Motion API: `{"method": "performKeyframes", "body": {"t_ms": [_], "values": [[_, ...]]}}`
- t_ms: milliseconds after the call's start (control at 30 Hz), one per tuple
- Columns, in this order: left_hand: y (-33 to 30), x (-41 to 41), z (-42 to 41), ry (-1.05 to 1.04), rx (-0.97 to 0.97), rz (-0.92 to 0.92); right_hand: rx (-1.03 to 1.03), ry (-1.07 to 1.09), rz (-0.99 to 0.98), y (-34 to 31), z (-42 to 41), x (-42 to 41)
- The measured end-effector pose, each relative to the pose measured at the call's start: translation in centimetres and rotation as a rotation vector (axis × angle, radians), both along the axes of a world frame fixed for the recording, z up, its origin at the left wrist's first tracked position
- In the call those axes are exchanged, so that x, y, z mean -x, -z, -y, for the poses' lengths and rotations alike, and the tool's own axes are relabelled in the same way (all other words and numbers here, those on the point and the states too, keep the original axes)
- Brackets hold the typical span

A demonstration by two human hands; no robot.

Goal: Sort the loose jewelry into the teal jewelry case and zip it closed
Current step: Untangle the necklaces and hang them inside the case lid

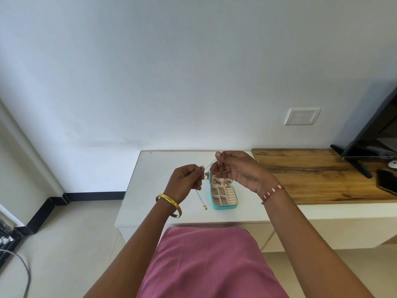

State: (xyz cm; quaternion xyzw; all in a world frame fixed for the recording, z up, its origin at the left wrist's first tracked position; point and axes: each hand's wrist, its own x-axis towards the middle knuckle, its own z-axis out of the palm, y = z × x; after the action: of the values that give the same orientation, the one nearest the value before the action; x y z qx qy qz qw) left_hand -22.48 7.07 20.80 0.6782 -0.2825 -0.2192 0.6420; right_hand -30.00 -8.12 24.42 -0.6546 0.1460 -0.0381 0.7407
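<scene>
The teal jewelry case [224,207] lies open on the white table [150,190], showing beige compartments and ring rolls; its raised lid is partly hidden behind my hands. A thin chain necklace [199,196] stretches between both hands above the case, one end with a small gold clasp dangling near the table at the case's left. My left hand [184,181] pinches the chain left of the case. My right hand [238,171] pinches its other end above the lid, with a thin ring-like loop hanging under its fingers.
A wooden top [311,175] adjoins the white table on the right, carrying a black screen on a stand [369,145] and a dark object [386,183]. A wall rises just behind the table. Cables lie on the floor at far left.
</scene>
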Motion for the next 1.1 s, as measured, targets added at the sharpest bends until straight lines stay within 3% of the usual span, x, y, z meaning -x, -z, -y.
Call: {"method": "performKeyframes", "body": {"t_ms": [133, 300, 400, 633, 900, 1100], "values": [[0.0, 0.1, 0.2, -0.011, 0.002, -0.024, -0.215, 0.073, 0.062, -0.2, -0.3, -0.1], [0.5, -0.3, -0.1, -0.052, 0.010, -0.116, -0.015, 0.109, -0.034, -0.6, 0.0, 0.0], [1.0, -0.8, -0.1, -0.110, -0.019, -0.070, -0.024, 0.095, -0.039, -1.0, 0.3, 0.2], [0.9, -0.2, 0.8, -0.128, -0.087, 0.139, -0.202, 0.003, 0.202, -1.5, -0.4, 0.4], [0.6, 0.2, 1.1, -0.188, 0.137, 0.001, -0.420, 0.032, 0.353, -0.8, -1.8, 0.1], [0.0, 0.5, 1.1, -0.165, 0.121, 0.137, -0.315, 0.116, 0.395, -1.1, -3.1, 0.0]]}}
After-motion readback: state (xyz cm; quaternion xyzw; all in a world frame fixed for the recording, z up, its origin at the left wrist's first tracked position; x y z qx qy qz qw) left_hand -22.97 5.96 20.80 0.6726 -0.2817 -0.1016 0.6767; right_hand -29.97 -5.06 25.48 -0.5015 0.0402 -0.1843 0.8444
